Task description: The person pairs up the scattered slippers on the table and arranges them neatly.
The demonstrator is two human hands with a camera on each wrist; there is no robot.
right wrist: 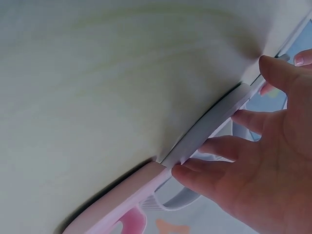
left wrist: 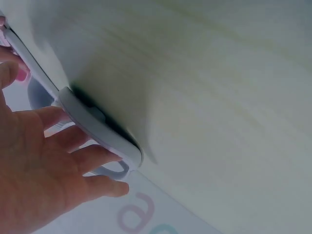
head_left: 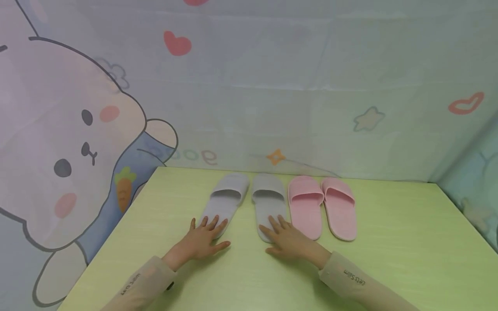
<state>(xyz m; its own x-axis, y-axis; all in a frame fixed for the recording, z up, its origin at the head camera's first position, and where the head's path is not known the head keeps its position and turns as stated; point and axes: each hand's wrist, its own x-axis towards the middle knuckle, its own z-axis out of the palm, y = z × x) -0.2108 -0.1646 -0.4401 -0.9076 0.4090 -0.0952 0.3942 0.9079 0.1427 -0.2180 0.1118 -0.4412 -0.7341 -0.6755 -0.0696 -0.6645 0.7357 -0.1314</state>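
Note:
Two pale grey slippers lie toe-away on the table. My left hand [head_left: 201, 240] reaches over the heel of the left grey slipper [head_left: 232, 183], its fingers spread and fairly straight. In the left wrist view those fingers [left wrist: 99, 157] lie along the slipper's sole edge. Over the heel of the right grey slipper [head_left: 268, 183] is my right hand [head_left: 289, 242], also with fingers extended. The right wrist view shows its fingertips right at that slipper's edge [right wrist: 204, 129]. The left grey slipper slants, toe to the right; the other stands nearly straight.
Close beside the right grey slipper are two pink slippers, one nearer [head_left: 306, 216] and one farther right [head_left: 341, 218]. All four rest near the back edge of the light green table [head_left: 404, 242]. A printed cloth [head_left: 256, 65] hangs behind it.

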